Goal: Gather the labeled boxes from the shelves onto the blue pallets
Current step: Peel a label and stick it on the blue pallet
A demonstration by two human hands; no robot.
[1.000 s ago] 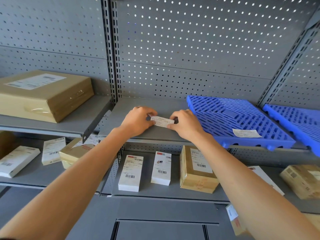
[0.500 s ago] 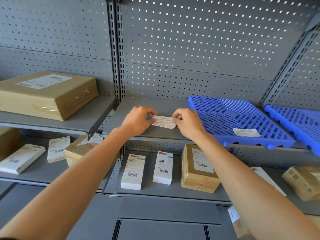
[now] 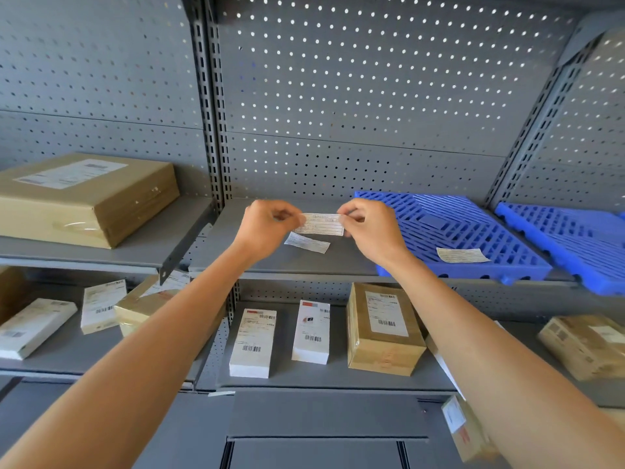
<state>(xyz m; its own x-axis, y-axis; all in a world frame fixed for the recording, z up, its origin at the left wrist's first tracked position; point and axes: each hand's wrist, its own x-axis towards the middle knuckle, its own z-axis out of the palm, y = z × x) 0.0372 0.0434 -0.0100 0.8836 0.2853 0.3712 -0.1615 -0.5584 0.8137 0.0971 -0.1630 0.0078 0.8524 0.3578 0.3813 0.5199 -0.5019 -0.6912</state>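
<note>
**Slip held over the upper shelf, boxes waiting below**

Nearest us, on the lower shelf [image 3: 338,379], stand the things we are meant to gather: a tall white box [image 3: 253,343] at the left of the centre bay, a second white box [image 3: 311,331] just beside it on the right, and a brown taped box [image 3: 384,330] further right, each with a barcode label facing up. More labeled boxes lie in the bays to either side. All three in the centre bay lie with their long axes running near to far, below our wrists and nearer to us than our hands.

Further away, above the upper shelf [image 3: 257,262], we hold a paper slip [image 3: 323,224] stretched between us. Our left hand [image 3: 267,228] pinches its left end with fingers curled, and our right hand [image 3: 372,228] pinches its right end the same way, so the slip's long axis runs left to right, clear of the shelf. A second slip [image 3: 307,242] lies flat on the shelf just under it.

Right of our right hand sits a blue pallet [image 3: 449,228], bare but for a third slip [image 3: 461,255] on its near part; another blue pallet [image 3: 561,238] lies further right. A large brown box [image 3: 84,198] rests on the upper shelf far to the left.

We judge the turning point thus: the pallet is just beside our right hand, so that hand is the nearer one for anything going there, while every box lies down and toward us, and both hands are taken up by the slip.
</note>
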